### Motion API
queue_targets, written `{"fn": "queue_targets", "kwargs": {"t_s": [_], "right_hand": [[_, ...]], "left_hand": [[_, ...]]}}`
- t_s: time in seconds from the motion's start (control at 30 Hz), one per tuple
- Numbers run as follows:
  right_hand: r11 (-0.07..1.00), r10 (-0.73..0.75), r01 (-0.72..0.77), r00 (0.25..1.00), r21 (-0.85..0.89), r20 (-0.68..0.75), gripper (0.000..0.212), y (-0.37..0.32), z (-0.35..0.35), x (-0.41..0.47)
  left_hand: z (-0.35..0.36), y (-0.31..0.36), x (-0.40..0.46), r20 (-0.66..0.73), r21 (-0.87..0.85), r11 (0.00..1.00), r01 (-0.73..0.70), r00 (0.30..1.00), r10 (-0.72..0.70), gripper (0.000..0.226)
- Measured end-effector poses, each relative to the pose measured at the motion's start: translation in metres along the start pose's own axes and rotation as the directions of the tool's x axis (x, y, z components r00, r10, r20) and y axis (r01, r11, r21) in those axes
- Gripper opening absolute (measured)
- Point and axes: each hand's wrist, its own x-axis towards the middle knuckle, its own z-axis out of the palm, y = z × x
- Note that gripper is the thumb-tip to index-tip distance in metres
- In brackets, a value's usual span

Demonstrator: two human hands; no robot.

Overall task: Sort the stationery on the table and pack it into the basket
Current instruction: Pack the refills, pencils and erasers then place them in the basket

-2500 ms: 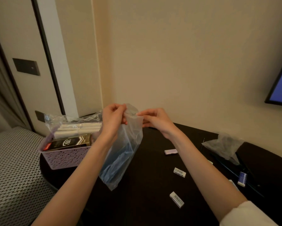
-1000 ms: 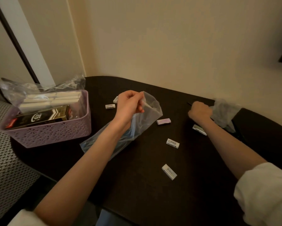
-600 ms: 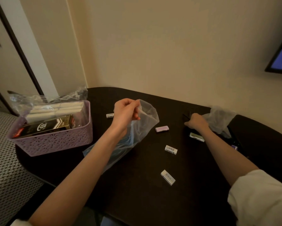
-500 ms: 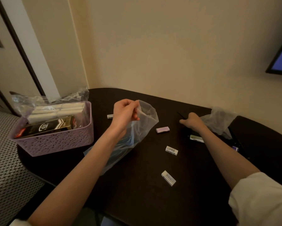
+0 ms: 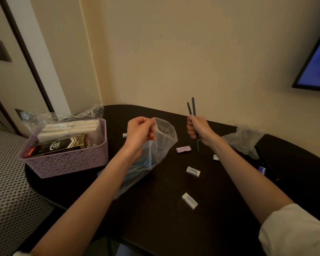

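Head view, right grip (image 5: 198, 127) fisting pencils (image 5: 192, 107)

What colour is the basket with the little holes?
The basket is light purple, seen in the head view.

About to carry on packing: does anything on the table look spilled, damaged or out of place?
Nothing looks spilled or damaged. Several erasers lie scattered on the table, unsorted. The left hand holds the plastic bag open; the right hand grips two dark pencils. The basket stands upright.
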Motion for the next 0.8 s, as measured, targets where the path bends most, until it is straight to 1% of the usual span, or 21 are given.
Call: {"fn": "queue_targets", "kwargs": {"t_s": [0.1,0.17,0.23,0.27,0.33,0.4,0.5,0.57,0.67,0.8], "right_hand": [[0.974,-0.121,0.142,0.984,0.175,-0.129,0.035,-0.013,0.003,-0.01],[0.932,-0.189,0.249,0.953,0.263,-0.236,0.037,-0.029,0.005,-0.017],[0.91,-0.269,0.347,0.91,0.226,-0.315,0.037,-0.047,0.005,-0.028],[0.903,-0.308,0.383,0.894,0.195,-0.326,0.037,-0.056,0.005,-0.033],[0.883,-0.375,0.43,0.887,0.188,-0.269,0.037,-0.069,0.006,-0.044],[0.875,-0.424,0.448,0.892,0.182,-0.159,0.033,-0.077,0.009,-0.051],[0.884,-0.465,0.465,0.885,0.042,-0.005,0.028,-0.079,0.016,-0.058],[0.894,-0.435,0.442,0.896,-0.071,0.094,0.025,-0.077,0.021,-0.06],[0.913,-0.322,0.366,0.917,-0.178,0.234,0.02,-0.072,0.026,-0.061],[0.944,-0.239,0.299,0.909,-0.136,0.342,0.021,-0.066,0.03,-0.063]], "left_hand": [[-0.001,0.002,-0.002,-0.003,0.007,1.0,-0.005,1.0,0.005,0.014],[-0.001,0.004,-0.002,-0.006,0.002,1.0,-0.008,1.0,0.008,0.014],[-0.002,0.005,-0.002,-0.008,0.001,1.0,-0.011,1.0,0.011,0.014],[-0.002,0.006,-0.001,-0.007,0.002,1.0,-0.012,1.0,0.012,0.014],[-0.002,0.008,-0.001,-0.003,0.006,1.0,-0.011,1.0,0.012,0.015],[-0.002,0.01,0.0,-0.001,0.007,1.0,-0.009,1.0,0.009,0.015],[-0.001,0.012,-0.001,-0.003,0.005,1.0,-0.014,1.0,0.014,0.014],[-0.002,0.014,-0.002,-0.005,0.004,1.0,-0.028,1.0,0.028,0.014],[-0.006,0.017,-0.003,0.002,-0.003,0.999,-0.051,0.999,0.051,0.015],[-0.011,0.023,-0.004,-0.021,-0.016,0.997,-0.077,0.997,0.077,0.016]]}}
